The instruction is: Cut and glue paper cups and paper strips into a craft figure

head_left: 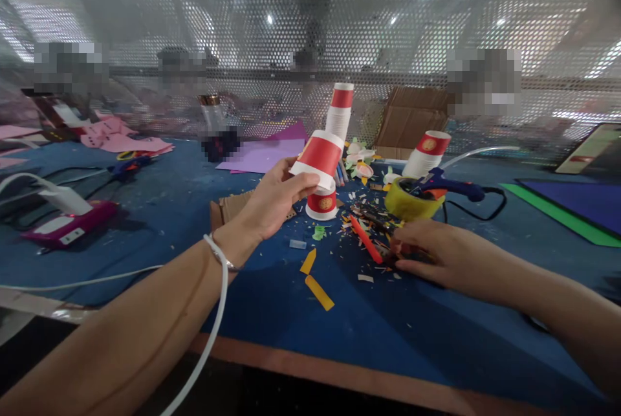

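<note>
A red and white paper cup [319, 154], tilted and upside down, is pinched at its wide rim by my left hand [276, 199]. Just below it another red cup [322, 204] with a gold mark rests upside down on the blue table. My right hand [422, 251] is low over the table at the right, its fingers curled beside dark-handled tools [376, 217] and paper scraps. What those fingers hold, if anything, is hidden. A red-orange strip [365, 240] lies to the left of them, and two yellow paper pieces [319, 292] lie nearer the front edge.
Stacks of cups [338, 120] [425, 154] stand behind. A blue glue gun [449, 184] rests on a yellow tape roll [412, 204]. Purple paper [266, 154] lies behind my left hand. A pink power strip [70, 225] with cables is at the left, green and blue sheets [572, 209] at the right.
</note>
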Tool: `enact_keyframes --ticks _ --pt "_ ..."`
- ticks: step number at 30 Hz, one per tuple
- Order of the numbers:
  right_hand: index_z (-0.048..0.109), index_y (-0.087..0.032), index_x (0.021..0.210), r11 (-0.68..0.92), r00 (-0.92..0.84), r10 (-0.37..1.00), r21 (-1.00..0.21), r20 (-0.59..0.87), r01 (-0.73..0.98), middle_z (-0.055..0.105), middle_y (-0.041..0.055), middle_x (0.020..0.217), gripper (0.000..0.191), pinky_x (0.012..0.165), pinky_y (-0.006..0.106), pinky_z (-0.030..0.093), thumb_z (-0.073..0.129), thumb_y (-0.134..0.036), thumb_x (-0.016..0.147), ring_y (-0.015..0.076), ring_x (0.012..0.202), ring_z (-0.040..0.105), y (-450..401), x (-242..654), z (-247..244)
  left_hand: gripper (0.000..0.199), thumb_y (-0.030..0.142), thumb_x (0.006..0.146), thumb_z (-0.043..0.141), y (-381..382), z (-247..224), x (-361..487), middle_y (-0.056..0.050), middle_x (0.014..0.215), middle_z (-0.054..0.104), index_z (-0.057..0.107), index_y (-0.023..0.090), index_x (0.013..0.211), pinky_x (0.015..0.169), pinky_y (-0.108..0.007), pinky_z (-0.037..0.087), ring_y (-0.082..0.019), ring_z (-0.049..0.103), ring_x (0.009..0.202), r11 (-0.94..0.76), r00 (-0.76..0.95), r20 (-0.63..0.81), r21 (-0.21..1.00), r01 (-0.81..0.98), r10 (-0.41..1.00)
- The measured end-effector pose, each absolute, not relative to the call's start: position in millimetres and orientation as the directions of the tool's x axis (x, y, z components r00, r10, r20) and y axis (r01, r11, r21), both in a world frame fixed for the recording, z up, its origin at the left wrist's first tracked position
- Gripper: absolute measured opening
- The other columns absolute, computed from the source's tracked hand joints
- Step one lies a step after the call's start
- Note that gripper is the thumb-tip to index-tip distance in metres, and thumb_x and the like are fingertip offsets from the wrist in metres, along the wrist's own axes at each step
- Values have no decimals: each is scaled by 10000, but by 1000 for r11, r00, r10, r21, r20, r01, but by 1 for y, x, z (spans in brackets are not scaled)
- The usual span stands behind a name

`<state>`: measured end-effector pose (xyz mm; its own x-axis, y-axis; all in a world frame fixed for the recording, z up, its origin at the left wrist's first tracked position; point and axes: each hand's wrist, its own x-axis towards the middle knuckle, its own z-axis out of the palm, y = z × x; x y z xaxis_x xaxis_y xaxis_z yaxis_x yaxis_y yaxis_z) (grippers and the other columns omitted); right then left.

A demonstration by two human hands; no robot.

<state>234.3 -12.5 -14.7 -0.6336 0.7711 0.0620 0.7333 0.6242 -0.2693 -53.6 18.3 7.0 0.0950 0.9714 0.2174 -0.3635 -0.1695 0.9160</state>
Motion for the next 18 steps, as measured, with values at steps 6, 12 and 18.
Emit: enact_keyframes --ticks 6,12,18 --pt "704 -242 925 644 -648 760 -181 46 743 617 95 1007 112 846 474 527 608 -281 885 279 938 638 -23 232 -16 275 259 700 794 18 7 -54 -110 952 716 640 139 894 814 -343 539 -236 688 899 -93 131 168 890 -446 977" --pt "629 -190 778 655 -653 755 -57 51 753 592 107 927 113 784 449 529 542 -138 827 264 846 622 -29 228 -17 267 257 702 786 20 11 -58 -101 944 713 634 142 888 847 -360 537 -217 668 883 -82 82 138 872 -483 987" --pt "571 -211 710 626 -608 778 -110 159 772 607 68 813 77 701 381 515 556 -140 738 226 753 613 -25 235 -14 326 275 675 810 21 10 -60 -93 888 705 611 152 902 826 -387 546 -220 665 829 -22 108 85 875 -484 991"
